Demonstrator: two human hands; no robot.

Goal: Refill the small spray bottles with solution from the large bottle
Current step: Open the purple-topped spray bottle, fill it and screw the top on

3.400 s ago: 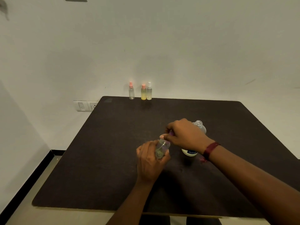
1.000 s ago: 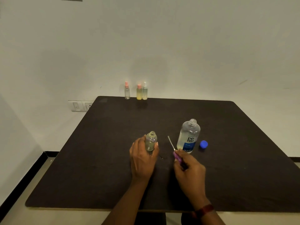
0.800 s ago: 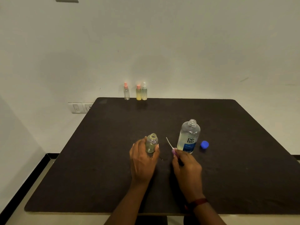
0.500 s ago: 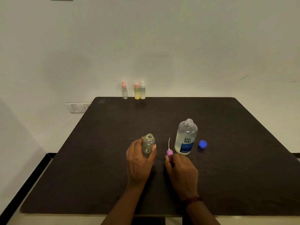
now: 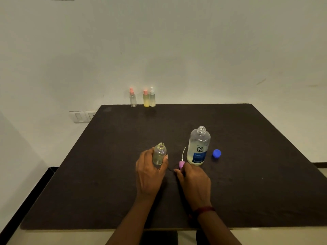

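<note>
A plain indoor room; whether home or office cannot be told. A dark table stands against a bare off-white wall, with a switch plate at middle left and black skirting at lower left.

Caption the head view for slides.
Left hand grips the uncapped small bottle; right hand pinches its purple spray top beside the open large bottle.

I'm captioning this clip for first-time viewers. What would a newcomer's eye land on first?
At the middle of the table, the left hand grips a small uncapped bottle and the right hand holds a pink spray head beside it. Right of them stands the open large bottle, its blue cap lying further right. Three capped spray bottles stand at the far edge.
</note>
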